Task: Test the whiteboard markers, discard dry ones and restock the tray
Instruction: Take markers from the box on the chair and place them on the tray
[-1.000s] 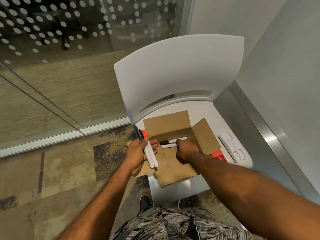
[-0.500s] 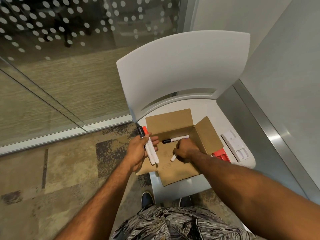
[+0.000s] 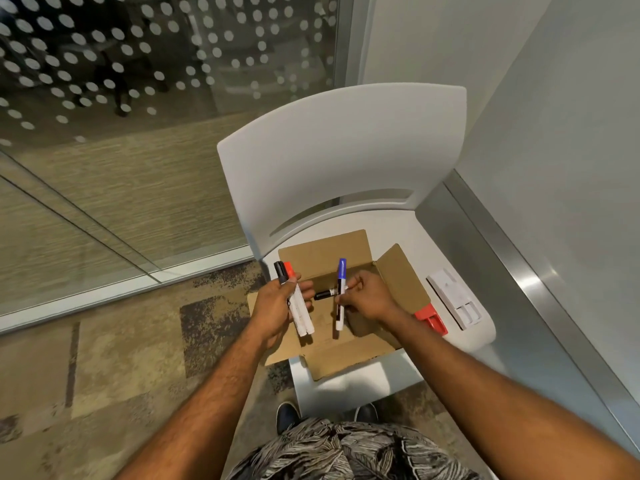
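Note:
An open cardboard box (image 3: 325,252) sits on the seat of a white chair (image 3: 346,157). My left hand (image 3: 275,306) grips two white markers (image 3: 300,311), one black-capped and one red-capped, caps pointing away from me, at the box's left edge. My right hand (image 3: 369,299) pinches a blue-capped marker (image 3: 340,292) by its middle, held nearly upright over the box. A black-capped marker (image 3: 325,294) lies across the box opening just behind the blue one.
A red object (image 3: 431,318) and a white plastic tray piece (image 3: 453,299) lie on the chair seat right of the box. A glass wall (image 3: 138,133) stands on the left, a grey wall with a metal skirting on the right. My shoes (image 3: 287,415) are under the seat's front.
My right hand has lifted a blue-capped marker out of the box and turned it upright. The left hand keeps hold of its two markers. The black-capped marker stays in the box.

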`<state>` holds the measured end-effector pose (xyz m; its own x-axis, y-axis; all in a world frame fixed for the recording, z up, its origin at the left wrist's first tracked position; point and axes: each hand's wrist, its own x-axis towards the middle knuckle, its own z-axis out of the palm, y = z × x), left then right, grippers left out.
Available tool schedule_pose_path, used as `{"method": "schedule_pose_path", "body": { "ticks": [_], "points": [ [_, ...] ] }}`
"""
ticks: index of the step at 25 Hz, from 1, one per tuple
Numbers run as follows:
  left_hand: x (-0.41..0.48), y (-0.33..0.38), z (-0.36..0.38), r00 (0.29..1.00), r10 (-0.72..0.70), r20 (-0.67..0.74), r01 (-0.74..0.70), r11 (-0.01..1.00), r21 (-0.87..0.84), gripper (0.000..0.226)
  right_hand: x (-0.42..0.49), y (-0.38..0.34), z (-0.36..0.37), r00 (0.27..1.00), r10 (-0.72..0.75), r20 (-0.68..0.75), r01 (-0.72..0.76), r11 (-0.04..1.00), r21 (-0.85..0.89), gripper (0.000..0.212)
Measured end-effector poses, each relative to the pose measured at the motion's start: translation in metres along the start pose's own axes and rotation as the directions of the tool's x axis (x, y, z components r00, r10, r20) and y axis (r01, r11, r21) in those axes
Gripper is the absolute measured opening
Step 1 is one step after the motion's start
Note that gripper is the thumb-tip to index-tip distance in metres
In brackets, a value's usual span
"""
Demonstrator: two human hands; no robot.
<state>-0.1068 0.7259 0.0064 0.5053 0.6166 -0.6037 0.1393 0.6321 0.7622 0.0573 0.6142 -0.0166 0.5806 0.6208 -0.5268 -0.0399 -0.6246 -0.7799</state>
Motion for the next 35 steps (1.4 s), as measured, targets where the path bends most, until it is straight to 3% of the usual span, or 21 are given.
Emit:
{"method": "schedule_pose_path", "body": {
  "ticks": [4, 7, 12, 16, 18, 21, 24, 30, 33, 35],
  "points": [
    [-0.003, -0.003, 0.011, 0.999, 0.004, 0.039, -0.005, 1.000, 0.020, 0.028, -0.038, -0.025, 0.003, 0.972, -0.213, 0.103, 0.204, 0.974, 0.095, 0.033],
    [-0.007, -0.004, 0.018, 0.999, 0.025, 0.041, -0.028, 0.997, 0.077, 0.026, -0.041, -0.030, 0.013, 0.949, -0.286, 0.130, 0.282, 0.958, 0.046, 0.029],
    [-0.006, -0.012, 0.020, 0.997, 0.076, 0.006, -0.076, 0.993, 0.093, 0.023, -0.042, -0.031, 0.023, 0.938, -0.338, 0.081, 0.342, 0.938, -0.052, 0.027],
    [-0.005, -0.015, 0.015, 0.996, 0.077, -0.042, -0.073, 0.993, 0.089, 0.025, -0.041, -0.028, 0.021, 0.935, -0.333, 0.124, 0.345, 0.934, -0.089, 0.025],
    [-0.005, -0.014, 0.010, 0.997, 0.062, -0.035, -0.061, 0.998, 0.032, 0.028, -0.029, -0.021, 0.011, 0.947, -0.310, 0.089, 0.322, 0.922, -0.217, 0.017],
    [-0.009, -0.010, 0.002, 0.997, 0.074, -0.031, -0.074, 0.997, -0.003, 0.034, 0.000, -0.001, -0.008, 0.973, -0.219, 0.077, 0.226, 0.815, -0.533, 0.012],
    [-0.011, -0.007, -0.004, 0.997, 0.078, -0.023, -0.079, 0.997, -0.026, 0.037, 0.025, 0.013, -0.013, 0.984, -0.080, 0.161, 0.173, 0.677, -0.715, 0.026],
    [-0.021, -0.005, -0.010, 0.998, 0.058, -0.023, -0.059, 0.998, -0.037, 0.038, 0.035, 0.025, 0.009, 0.932, -0.120, 0.341, 0.361, 0.269, -0.893, 0.061],
    [-0.023, -0.005, -0.016, 0.998, 0.053, -0.043, -0.055, 0.998, -0.033, 0.040, 0.042, 0.031, 0.022, 0.933, -0.132, 0.335, 0.355, 0.191, -0.915, 0.069],
    [-0.026, -0.006, -0.019, 0.997, 0.053, -0.053, -0.055, 0.998, -0.030, 0.039, 0.045, 0.032, 0.029, 0.944, -0.116, 0.310, 0.325, 0.142, -0.935, 0.058]
  ]
}}
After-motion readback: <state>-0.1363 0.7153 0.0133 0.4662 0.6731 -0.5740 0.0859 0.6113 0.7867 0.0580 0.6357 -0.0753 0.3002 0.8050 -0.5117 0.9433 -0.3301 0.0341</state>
